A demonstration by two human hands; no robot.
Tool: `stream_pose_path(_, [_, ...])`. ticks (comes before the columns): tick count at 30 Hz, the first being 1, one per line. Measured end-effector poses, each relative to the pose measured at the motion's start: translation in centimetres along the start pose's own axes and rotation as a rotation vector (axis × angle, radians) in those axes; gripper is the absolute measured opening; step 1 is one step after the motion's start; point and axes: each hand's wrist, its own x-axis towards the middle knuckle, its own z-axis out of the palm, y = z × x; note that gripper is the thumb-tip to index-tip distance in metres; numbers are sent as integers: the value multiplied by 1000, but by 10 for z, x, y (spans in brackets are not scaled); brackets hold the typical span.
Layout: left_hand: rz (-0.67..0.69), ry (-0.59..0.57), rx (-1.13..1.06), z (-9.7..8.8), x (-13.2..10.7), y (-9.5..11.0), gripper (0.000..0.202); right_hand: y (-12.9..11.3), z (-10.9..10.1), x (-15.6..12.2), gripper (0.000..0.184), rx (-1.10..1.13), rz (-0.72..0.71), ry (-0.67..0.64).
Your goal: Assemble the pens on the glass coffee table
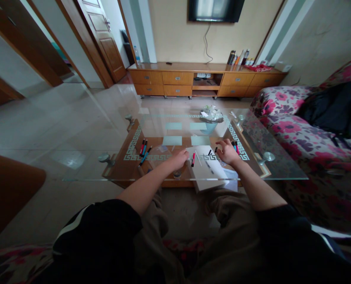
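Note:
My left hand (pixel 179 158) rests low over the glass table, its fingers curled together; whatever they may hold is hidden. Just right of it stands out a red and black pen piece (pixel 193 159), with a thin white stick (pixel 198 158) beside it. My right hand (pixel 227 152) hovers further right, fingers apart and bent downward. Close to its fingertips is a small black piece (pixel 216 150), and another black piece (pixel 210 152) lies slightly left. A white box (pixel 203 175) shows beneath the glass under these parts.
Red, blue and black pens (pixel 144 152) lie left on the glass table (pixel 83 173); more pens (pixel 236 147) lie beyond my right hand. A blue basket (pixel 210 127) with crumpled plastic is past the far edge. A flowered sofa (pixel 293 130) stands right, a wooden TV cabinet (pixel 178 85) behind.

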Motion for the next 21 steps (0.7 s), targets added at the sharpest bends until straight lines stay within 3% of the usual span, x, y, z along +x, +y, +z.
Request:
stream_pose_path(3, [-36, -40, -1, -1, 0, 4, 14, -13, -7, 2, 39, 21, -36, 126])
stream_pose_path(7, [-190, 104, -277, -1, 5, 16, 15, -49, -20, 3, 30, 125, -94, 252])
stream_pose_path(10, [-389, 178, -728, -4, 8, 30, 21, -80, -24, 1, 23, 248, -189, 200])
stream_pose_path(12, [-443, 145, -1114, -8, 8, 39, 28, -96, -21, -2, 21, 317, -222, 141])
stream_pose_path(14, [-436, 69, -1343, -13, 7, 47, 29, -107, -16, -5, 21, 365, -246, 99])
stream_pose_path(17, [-449, -3, -1465, -18, 4, 52, 29, -113, -10, -7, 23, 386, -300, 66])
stream_pose_path(21, [-426, -47, -1465, -19, 2, 51, 29, -112, -4, -9, 27, 412, -363, 11])
